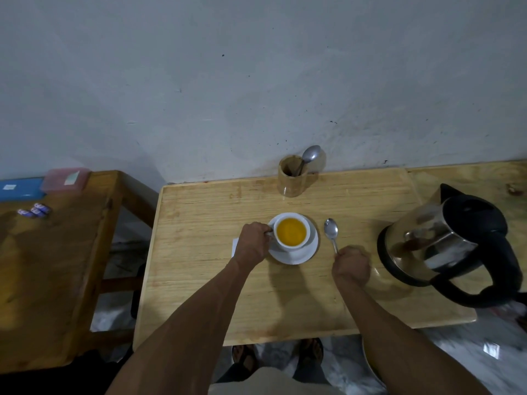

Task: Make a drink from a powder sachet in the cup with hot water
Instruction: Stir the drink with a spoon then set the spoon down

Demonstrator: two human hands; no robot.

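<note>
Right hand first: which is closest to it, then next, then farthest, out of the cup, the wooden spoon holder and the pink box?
From the right hand:
1. The cup, just to its left on the saucer.
2. The wooden holder, farther back by the wall.
3. The pink box, far left on the other table.

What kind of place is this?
Probably a simple home or guesthouse tea corner: an electric kettle, a wooden spoon holder and a cup on a wooden table against a bare wall.
</note>
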